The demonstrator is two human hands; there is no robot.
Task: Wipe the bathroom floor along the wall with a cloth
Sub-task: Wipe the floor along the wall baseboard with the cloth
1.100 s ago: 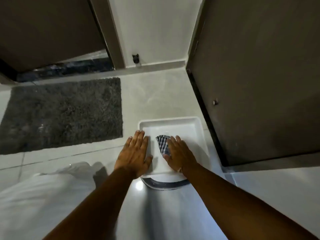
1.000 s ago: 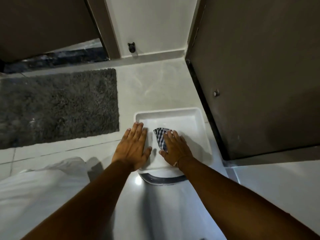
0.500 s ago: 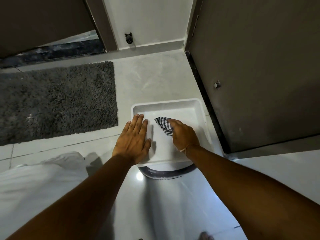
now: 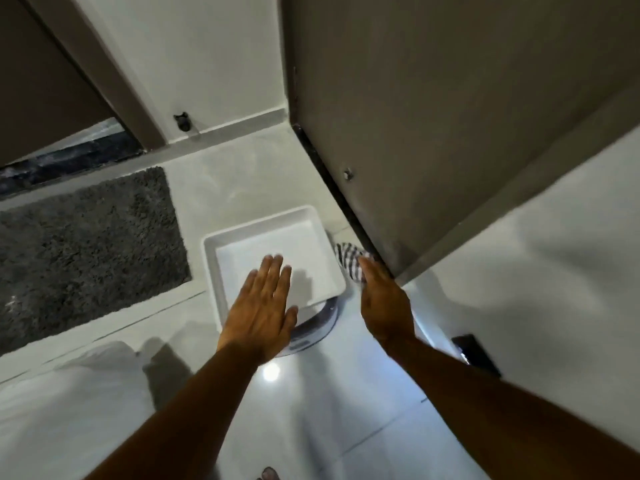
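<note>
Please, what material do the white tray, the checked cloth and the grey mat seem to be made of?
White tray: probably plastic, smooth, slightly glossy, with rounded moulded rim; ceramic is possible. Checked cloth: woven fabric, likely cotton, soft and crumpled under the right hand. Grey mat: shaggy pile textile, matte, fibres clearly tufted.

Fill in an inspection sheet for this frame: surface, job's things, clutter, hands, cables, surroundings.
Surface: glossy pale tiled floor, a light glare near the person.
Job's things: checked cloth on the floor in the gap between the white tray and the brown door.
Clutter: white tray resting on a round base; grey mat.
Hands: left hand flat on the tray; right hand pressing the cloth.
Cables: nothing seen.
Surroundings: brown door, white wall with a doorstop.
</note>
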